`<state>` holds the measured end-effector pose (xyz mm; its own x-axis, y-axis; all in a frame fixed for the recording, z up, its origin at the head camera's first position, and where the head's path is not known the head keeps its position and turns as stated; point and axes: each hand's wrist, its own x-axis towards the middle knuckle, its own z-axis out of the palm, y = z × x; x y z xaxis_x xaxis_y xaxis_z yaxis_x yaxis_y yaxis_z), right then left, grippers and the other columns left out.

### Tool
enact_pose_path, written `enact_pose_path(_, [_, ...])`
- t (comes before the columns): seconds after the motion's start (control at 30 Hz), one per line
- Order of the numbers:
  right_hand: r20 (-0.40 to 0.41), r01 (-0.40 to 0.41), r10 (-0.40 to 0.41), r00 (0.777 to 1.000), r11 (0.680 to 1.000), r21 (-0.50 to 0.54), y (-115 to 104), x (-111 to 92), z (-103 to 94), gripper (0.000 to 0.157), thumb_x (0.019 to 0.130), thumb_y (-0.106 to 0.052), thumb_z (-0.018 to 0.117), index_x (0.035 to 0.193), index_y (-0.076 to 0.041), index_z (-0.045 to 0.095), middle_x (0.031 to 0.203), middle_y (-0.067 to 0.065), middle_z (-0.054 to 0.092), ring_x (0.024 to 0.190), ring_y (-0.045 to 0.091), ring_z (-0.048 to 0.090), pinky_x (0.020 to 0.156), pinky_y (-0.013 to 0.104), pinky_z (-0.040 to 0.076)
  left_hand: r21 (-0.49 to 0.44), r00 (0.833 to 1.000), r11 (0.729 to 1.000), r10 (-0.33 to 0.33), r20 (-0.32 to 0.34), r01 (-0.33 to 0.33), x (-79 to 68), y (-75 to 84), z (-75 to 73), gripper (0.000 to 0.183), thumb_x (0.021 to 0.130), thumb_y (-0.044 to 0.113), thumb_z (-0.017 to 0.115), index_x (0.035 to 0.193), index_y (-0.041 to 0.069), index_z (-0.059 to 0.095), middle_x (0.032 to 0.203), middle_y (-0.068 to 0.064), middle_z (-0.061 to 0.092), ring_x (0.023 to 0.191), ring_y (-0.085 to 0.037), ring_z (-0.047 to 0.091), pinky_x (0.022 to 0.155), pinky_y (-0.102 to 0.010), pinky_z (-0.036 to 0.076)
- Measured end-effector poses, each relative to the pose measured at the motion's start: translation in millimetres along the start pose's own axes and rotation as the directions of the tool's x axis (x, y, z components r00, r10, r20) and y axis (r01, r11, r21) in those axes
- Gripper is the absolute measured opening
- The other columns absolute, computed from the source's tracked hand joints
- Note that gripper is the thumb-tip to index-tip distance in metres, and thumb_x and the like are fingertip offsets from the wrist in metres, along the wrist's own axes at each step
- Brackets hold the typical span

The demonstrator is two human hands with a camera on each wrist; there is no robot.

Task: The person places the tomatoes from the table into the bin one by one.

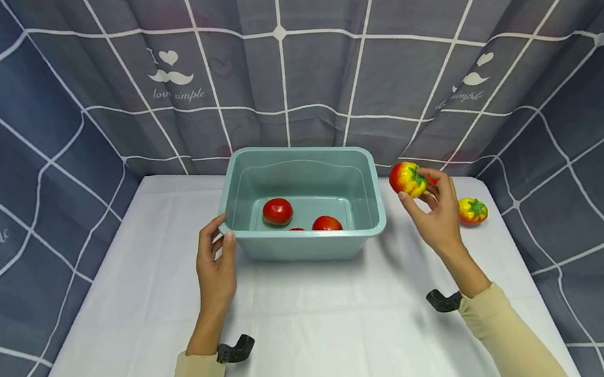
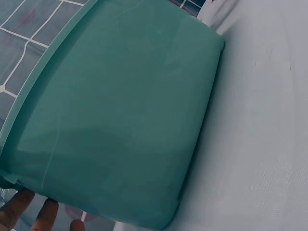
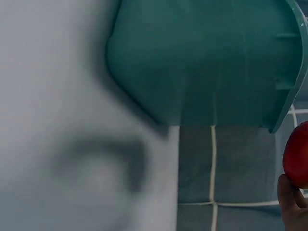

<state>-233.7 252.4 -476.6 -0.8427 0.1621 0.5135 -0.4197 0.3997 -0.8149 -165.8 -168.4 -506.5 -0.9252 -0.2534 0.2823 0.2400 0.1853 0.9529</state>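
A pale green plastic bin [image 1: 312, 249] stands on the white-covered table. Inside it lie red tomatoes [image 1: 278, 211], two plainly seen and one mostly hidden by the front wall. At the bin's front left corner, my left hand [image 1: 217, 271] grips the rim, thumb in front and fingers at the side; some of its fingers [image 2: 45, 215] show below the bin in the left wrist view. My right hand [image 1: 438, 213] holds a red-and-yellow bell pepper [image 1: 407, 179] with a green calyx, raised just right of the bin. The right wrist view catches only its red side [image 3: 297, 156].
A second red-and-yellow pepper [image 1: 472, 211] lies on the table [image 1: 315, 344] near its right edge, beyond my right hand. Dark grey-blue curtains [image 1: 235, 67] with white grid lines enclose the table at the back and both sides.
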Motion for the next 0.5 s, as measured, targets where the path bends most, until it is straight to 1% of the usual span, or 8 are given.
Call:
enact_pose_path(0.13, [0.039,0.088,-0.089,0.995,0.996,0.02,-16.9,11.7,10.2,0.06,0.092,0.002,0.081,0.145,-0.005,0.056,0.146,0.013,0.053,0.125,0.006,0.062,0.106,0.012,0.052,0.002,1.0,1.0,0.005,0.001,-0.005,2.2,2.5,-1.0,0.043,0.113,0.026,0.058,0.156,0.028,0.054,0.161,0.003,0.051,0.13,-0.026,0.058,0.095,-0.012,0.051])
enact_pose_path(0.27, [0.118,0.153,-0.153,0.981,0.988,0.011,-29.8,23.4,21.8,0.058,0.09,0.001,0.083,0.142,-0.003,0.058,0.147,0.015,0.054,0.12,0.011,0.063,0.104,0.013,0.053,0.016,1.0,1.0,-0.023,-0.003,0.023,-0.2,3.4,-1.0,0.043,0.113,0.028,0.058,0.156,0.03,0.053,0.161,0.002,0.051,0.131,-0.024,0.058,0.094,-0.013,0.05])
enact_pose_path(0.37, [0.212,0.18,-0.177,0.961,0.984,0.008,-35.5,29.6,29.4,0.057,0.09,-0.002,0.085,0.14,-0.005,0.059,0.149,0.012,0.055,0.12,0.018,0.064,0.103,0.012,0.053,0.019,0.999,0.999,-0.04,-0.005,0.04,-2.5,3.3,-0.2,0.044,0.113,0.029,0.058,0.156,0.03,0.052,0.161,0.002,0.051,0.132,-0.025,0.057,0.094,-0.014,0.05])
enact_pose_path(0.43, [0.279,0.191,-0.184,0.943,0.982,0.0,-39.3,32.9,34.1,0.056,0.091,-0.005,0.085,0.141,-0.009,0.059,0.15,0.01,0.054,0.122,0.021,0.065,0.104,0.012,0.053,0.014,0.999,0.999,-0.038,-0.003,0.038,-2.5,2.9,0.2,0.043,0.113,0.028,0.058,0.156,0.03,0.053,0.161,0.002,0.051,0.132,-0.026,0.057,0.094,-0.013,0.05])
enact_pose_path(0.5, [0.337,0.202,-0.187,0.923,0.979,-0.01,-42.8,36.1,38.3,0.056,0.092,-0.009,0.085,0.141,-0.013,0.06,0.15,0.008,0.054,0.124,0.023,0.065,0.104,0.017,0.055,0.008,1.0,1.0,-0.03,0.0,0.03,-1.8,3.1,0.5,0.043,0.113,0.028,0.058,0.156,0.029,0.053,0.161,0.002,0.051,0.131,-0.026,0.058,0.094,-0.013,0.05])
